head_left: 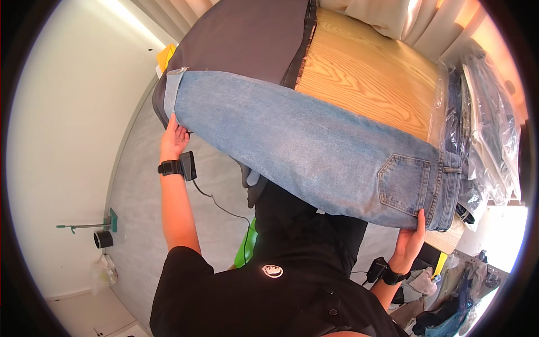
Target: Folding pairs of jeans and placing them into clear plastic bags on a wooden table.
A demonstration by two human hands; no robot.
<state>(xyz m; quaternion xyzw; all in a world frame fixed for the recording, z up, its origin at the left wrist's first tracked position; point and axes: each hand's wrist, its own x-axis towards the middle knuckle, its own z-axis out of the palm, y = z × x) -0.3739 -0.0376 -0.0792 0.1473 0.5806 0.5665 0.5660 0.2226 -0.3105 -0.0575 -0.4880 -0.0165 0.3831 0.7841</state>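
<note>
Jeans: a folded pair of light blue jeans (303, 146) is lying stretched across the near edge of the wooden tabletop (370, 73), hem end at the person's left, waistband and back pocket at their right.
Bags: clear plastic bags (488, 123) are sitting stacked at the right end of the tabletop, holding folded dark garments.
Left hand: the left hand (174, 139) is pinching the hem end of the jeans, grip closed on the cloth.
Right hand: the right hand (411, 238) is holding the waistband end from below, fingers curled up against the denim.
Cloth: a dark grey cloth (241, 33) is covering the far left of the tabletop.
</note>
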